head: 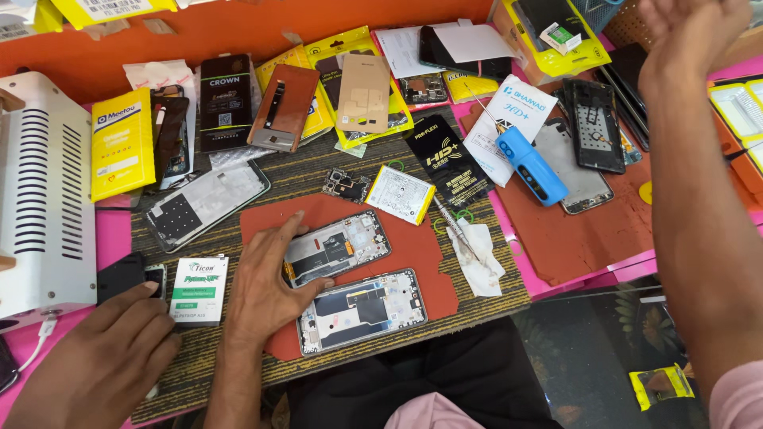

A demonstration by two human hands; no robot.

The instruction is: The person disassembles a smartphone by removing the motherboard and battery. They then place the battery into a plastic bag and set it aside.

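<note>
My left hand (262,282) lies flat with fingers spread on a red mat (421,258). Its thumb and forefinger touch the left end of an opened phone (342,246) with bare circuit boards. A second opened phone (362,310) lies just below, beside my thumb. My right hand (691,32) is raised at the top right near a basket, its fingers cut off by the frame edge. Another person's hand (103,357) at the bottom left rests fingertips on a small black part (123,274).
A white-and-yellow battery (400,193), a blue electric screwdriver (531,167), a thin metal tool (451,222) and a stained tissue (481,262) lie around the mat. Phone frames, back covers and yellow packets crowd the far side. A white vented box (44,206) stands at the left.
</note>
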